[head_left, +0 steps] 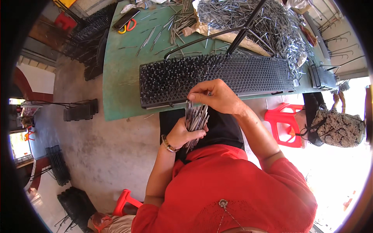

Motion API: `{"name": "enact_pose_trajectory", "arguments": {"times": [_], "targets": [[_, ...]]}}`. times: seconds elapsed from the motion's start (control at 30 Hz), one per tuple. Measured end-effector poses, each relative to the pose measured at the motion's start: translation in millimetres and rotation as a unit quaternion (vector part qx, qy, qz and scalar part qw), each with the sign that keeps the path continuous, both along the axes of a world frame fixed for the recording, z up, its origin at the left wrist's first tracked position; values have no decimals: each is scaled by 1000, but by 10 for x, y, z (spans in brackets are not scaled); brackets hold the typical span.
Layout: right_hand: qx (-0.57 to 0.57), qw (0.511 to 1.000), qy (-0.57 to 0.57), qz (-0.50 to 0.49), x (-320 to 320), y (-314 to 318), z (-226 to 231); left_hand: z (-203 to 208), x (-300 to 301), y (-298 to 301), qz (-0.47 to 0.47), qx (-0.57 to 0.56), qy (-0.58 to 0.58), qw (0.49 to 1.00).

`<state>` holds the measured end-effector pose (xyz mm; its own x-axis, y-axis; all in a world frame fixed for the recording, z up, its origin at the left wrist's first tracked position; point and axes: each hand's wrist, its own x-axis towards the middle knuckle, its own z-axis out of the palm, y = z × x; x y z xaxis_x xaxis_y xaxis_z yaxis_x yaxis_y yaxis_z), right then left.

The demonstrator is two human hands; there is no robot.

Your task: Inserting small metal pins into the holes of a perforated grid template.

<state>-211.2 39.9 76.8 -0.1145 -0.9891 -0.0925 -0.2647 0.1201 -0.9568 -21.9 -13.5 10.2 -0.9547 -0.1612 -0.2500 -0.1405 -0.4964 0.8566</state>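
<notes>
My left hand (182,134) is closed around a bundle of thin grey metal rods (196,118), held roughly upright in front of my lap. Over the bundle's upper end, my right hand (217,94) has thumb and forefinger pinched at the tip of a rod; the fingers partly hide it. Just beyond both hands lies a long black rack (256,73) with rows of round holes, along the table's near edge. Rods stand packed in its left part, while holes toward the right show bare. A black wire handle (206,37) arches above it.
A large heap of loose rods (248,19) covers the far side of the green table (122,83), on brown paper. Scissors (128,26) lie at the far left. A red stool (285,124) and a seated person (338,126) are at right. More black racks (81,110) stand on the floor at left.
</notes>
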Motion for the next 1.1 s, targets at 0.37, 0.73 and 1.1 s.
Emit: {"name": "enact_pose_trajectory", "arguments": {"times": [0.37, 0.73, 1.1], "targets": [[-157, 972, 2, -176, -57, -171, 22, -87, 19, -6, 18, 95, -27, 995], [-211, 916, 243, -240, 11, -146, -67, -122, 29, 26, 39, 126, -15, 991], [-231, 900, 201, -309, 71, -120, -250, -146, 65, 25, 44, 135, -12, 990]]}}
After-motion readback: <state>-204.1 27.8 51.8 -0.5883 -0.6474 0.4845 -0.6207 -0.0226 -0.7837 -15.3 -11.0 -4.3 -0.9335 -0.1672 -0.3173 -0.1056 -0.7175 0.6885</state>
